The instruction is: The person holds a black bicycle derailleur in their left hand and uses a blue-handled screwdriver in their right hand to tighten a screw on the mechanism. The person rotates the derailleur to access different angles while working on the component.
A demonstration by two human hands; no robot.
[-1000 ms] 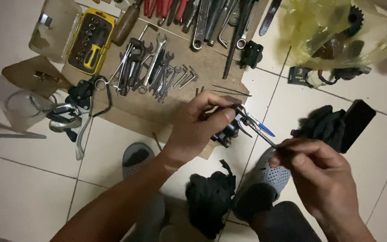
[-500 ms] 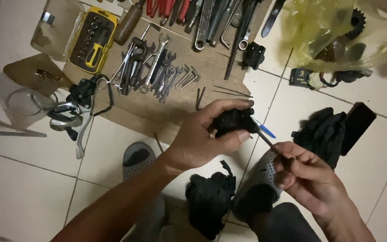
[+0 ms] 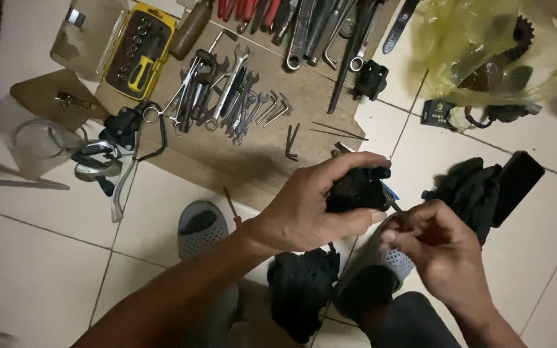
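Note:
My left hand [image 3: 314,203] grips a small black mechanical part [image 3: 356,188] above the tiled floor. My right hand [image 3: 436,248] sits just to its right, fingers pinched on a thin metal tool [image 3: 394,206] whose tip touches the black part. A bit of blue shows behind the part. Below the hands lie a black rag [image 3: 301,290] and my grey perforated slippers [image 3: 201,229].
A cardboard sheet [image 3: 227,151] carries several wrenches [image 3: 227,96] and hex keys [image 3: 290,140]. A yellow bit case [image 3: 140,51] lies at upper left, brake levers [image 3: 107,161] at left, a yellow plastic bag [image 3: 491,48] at upper right, black gloves and a dark phone [image 3: 517,183] at right.
My left hand has turned the black part and closed more tightly around it. My right hand has moved closer, bringing the thin tool against the part.

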